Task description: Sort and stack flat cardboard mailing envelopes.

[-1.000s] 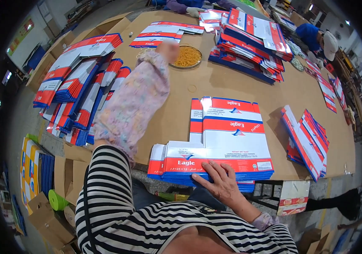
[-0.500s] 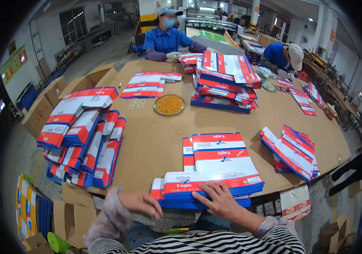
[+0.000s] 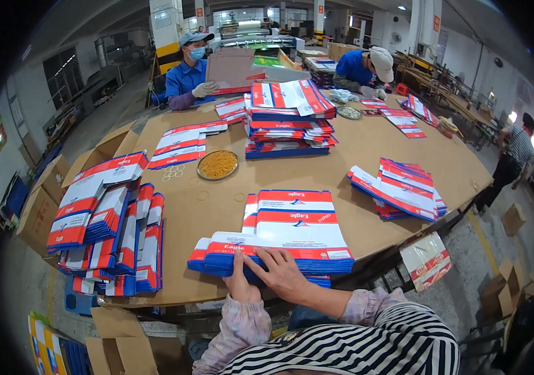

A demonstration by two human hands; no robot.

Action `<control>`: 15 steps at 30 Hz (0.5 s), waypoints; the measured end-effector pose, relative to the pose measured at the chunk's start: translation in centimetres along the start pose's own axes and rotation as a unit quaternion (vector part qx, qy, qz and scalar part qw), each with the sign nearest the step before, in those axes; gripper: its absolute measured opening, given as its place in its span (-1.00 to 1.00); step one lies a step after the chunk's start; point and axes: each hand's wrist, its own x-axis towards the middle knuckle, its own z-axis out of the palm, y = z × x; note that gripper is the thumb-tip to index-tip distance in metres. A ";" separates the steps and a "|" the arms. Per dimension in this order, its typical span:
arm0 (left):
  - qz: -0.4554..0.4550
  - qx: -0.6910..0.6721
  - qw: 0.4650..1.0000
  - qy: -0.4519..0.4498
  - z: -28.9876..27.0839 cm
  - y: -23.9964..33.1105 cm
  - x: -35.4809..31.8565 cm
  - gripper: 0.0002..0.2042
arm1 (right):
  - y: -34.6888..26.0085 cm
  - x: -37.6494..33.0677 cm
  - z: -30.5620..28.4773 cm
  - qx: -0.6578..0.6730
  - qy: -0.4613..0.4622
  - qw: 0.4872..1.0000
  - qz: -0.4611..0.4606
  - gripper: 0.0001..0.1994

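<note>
A stack of flat red, white and blue cartons [image 3: 307,240] lies at the table's near edge, its blue edges fanned toward me. My left hand [image 3: 243,286] grips the near edge of the upper cartons, one digit upright against the top and the others hidden below. Beside it, my right hand [image 3: 282,275] rests on the same edge with fingers stretched over the top carton. The two hands almost touch.
Tall carton piles stand at the left [image 3: 101,225] and far middle [image 3: 289,119]; a smaller pile [image 3: 398,187] sits right. A round tray of rubber bands [image 3: 217,165] lies between. Across the table a co-worker [image 3: 186,78] holds a brown board [image 3: 232,70]; another person [image 3: 357,72] bends over cartons.
My left hand has come from beside the stack onto its near edge. My right hand has shifted left along it. The upper cartons now jut further left. The co-worker has lifted a board.
</note>
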 end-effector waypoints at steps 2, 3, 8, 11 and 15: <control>0.015 0.040 0.997 0.071 -0.5 -0.9 2.2 -0.59 | -0.2 -0.1 1.6 -0.047 -0.001 0.998 0.029 -0.41; 0.015 0.043 0.995 0.088 -1.3 -1.3 3.0 -0.59 | -0.4 -0.2 2.1 -0.051 -0.010 0.998 0.027 -0.43; 0.008 0.036 0.995 0.096 -3.0 -0.1 3.9 -0.58 | -1.6 0.2 0.9 -0.027 -0.024 0.999 0.001 -0.39; 0.093 0.056 0.994 0.031 -2.3 2.3 3.5 -0.58 | -0.5 1.4 -1.8 0.178 -0.021 0.983 -0.035 -0.24; 0.201 0.119 0.967 -0.101 3.1 7.2 1.9 -0.49 | 3.9 3.9 -5.6 0.221 0.065 0.973 0.019 -0.16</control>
